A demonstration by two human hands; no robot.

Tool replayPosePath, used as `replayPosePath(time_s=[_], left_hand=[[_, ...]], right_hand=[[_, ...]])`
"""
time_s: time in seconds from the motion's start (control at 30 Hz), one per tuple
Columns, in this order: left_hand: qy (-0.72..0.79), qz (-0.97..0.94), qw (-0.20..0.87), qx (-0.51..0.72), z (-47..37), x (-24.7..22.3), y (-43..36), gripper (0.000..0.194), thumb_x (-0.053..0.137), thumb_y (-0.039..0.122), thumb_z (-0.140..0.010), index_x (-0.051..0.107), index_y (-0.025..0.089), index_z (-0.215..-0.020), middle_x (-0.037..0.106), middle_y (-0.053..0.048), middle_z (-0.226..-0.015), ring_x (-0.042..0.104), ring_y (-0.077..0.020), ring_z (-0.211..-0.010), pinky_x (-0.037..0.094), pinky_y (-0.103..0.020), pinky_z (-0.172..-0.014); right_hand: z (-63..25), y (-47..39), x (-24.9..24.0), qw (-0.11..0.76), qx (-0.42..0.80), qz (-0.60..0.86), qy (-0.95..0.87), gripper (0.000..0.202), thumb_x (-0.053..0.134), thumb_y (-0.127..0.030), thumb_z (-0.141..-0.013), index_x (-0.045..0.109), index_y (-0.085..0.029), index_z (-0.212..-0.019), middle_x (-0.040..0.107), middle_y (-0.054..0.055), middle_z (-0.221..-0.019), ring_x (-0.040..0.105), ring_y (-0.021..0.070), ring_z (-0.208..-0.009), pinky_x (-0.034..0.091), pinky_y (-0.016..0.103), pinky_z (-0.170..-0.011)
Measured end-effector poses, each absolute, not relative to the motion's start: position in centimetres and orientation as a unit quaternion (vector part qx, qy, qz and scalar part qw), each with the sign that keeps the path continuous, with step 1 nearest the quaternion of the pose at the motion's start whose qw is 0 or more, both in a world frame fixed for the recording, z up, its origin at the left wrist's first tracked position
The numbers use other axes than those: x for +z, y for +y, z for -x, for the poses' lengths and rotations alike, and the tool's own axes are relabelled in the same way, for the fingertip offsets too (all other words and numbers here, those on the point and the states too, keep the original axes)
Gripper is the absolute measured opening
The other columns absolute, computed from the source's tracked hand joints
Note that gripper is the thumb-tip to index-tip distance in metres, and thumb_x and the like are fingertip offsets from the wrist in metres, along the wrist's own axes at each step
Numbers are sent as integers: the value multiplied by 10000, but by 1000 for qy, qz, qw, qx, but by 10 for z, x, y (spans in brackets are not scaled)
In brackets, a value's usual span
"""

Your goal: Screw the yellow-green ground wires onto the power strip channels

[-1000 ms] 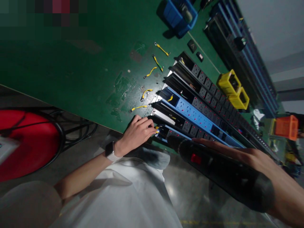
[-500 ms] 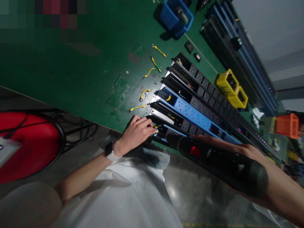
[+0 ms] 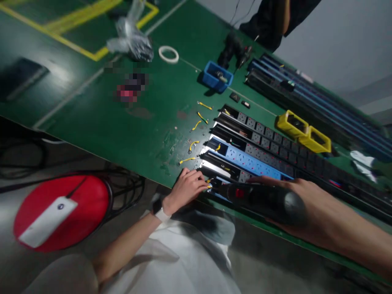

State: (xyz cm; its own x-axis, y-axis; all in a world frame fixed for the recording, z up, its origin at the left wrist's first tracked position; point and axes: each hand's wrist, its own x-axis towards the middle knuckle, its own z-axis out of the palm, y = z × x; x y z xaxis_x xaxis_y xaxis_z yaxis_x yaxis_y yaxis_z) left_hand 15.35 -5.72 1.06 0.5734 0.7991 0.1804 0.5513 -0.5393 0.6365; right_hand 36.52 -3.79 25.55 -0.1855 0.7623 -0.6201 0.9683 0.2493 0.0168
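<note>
Green table (image 3: 137,134) spreads widest. Socket strips (image 3: 254,161) lie side by side on it, left ends fanned. Black power drill (image 3: 260,200) in my right hand (image 3: 309,196), grip closed, fingers mostly hidden; drill's front at nearest strip. My left hand (image 3: 190,185): fingertips nearly together, pinching yellow wire (image 3: 209,187) at nearest strip's end.

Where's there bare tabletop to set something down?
The widest bare patch of green table runs left of the loose yellow wires, to the near edge. A smaller one lies between those wires and the tape roll. It's crowded on the right: power strips side by side, the left hand and power drill at the nearest.
</note>
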Motion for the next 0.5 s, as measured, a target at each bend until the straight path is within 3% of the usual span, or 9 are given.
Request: replayPosePath(time_s=[0.1, 0.2, 0.33, 0.37, 0.43, 0.5], left_hand=[[408, -850, 258, 212, -159, 12, -57, 276, 531, 405, -980, 773, 274, -987, 677, -46, -958, 590, -160, -921, 338, -365, -806], [426, -841, 268, 197, -162, 7, -55, 330, 518, 486, -958, 775, 280, -971, 675, -67, -944, 599, -184, -899, 367, -388, -796], [449, -841, 242, 180, -169, -4, -58, 328, 548, 509, -927, 786, 283, -918, 670, -106, -924, 598, -231, -890, 395, -426, -778], [451, -840, 241, 183, -171, -8, -59, 321, 557, 519, -918, 786, 294, -905, 670, -108, -915, 600, -242, -896, 403, -432, -771], [462, -837, 224, 190, -176, -21, -61, 305, 566, 533, -907, 785, 322, -920, 673, -108, -929, 601, -258, -919, 418, -442, -774], [454, -848, 193, 192, -179, -38, -59, 323, 575, 582, -881, 784, 344, -946, 683, -108, -938, 604, -259, -907, 427, -436, -769]], right_hand=[[-350, -37, 262, 268, -161, -602, 734, 405, 626, -169, -740, 708, -298, -1115, 743, 41, -825, 732, 261, -757, 520, 300, -599], [-346, -41, 261, 224, -72, -601, 764, 255, 670, -217, -706, 739, -239, -951, 727, 81, -786, 719, 330, -719, 528, 390, -592], [-352, -58, 244, 123, 83, -580, 801, 274, 696, -291, -705, 736, -161, -943, 708, 86, -704, 693, 315, -622, 544, 411, -538], [-353, -64, 238, 80, 135, -567, 809, 281, 710, -267, -677, 736, -150, -931, 703, 78, -685, 686, 292, -603, 549, 391, -529], [-357, -74, 225, -38, 263, -513, 817, 283, 665, -148, -652, 739, -145, -925, 735, 94, -797, 709, 262, -722, 592, 382, -659], [-358, -80, 214, -84, 328, -480, 809, 380, 575, -50, -609, 733, -133, -944, 745, 105, -885, 709, 263, -798, 598, 395, -701]])
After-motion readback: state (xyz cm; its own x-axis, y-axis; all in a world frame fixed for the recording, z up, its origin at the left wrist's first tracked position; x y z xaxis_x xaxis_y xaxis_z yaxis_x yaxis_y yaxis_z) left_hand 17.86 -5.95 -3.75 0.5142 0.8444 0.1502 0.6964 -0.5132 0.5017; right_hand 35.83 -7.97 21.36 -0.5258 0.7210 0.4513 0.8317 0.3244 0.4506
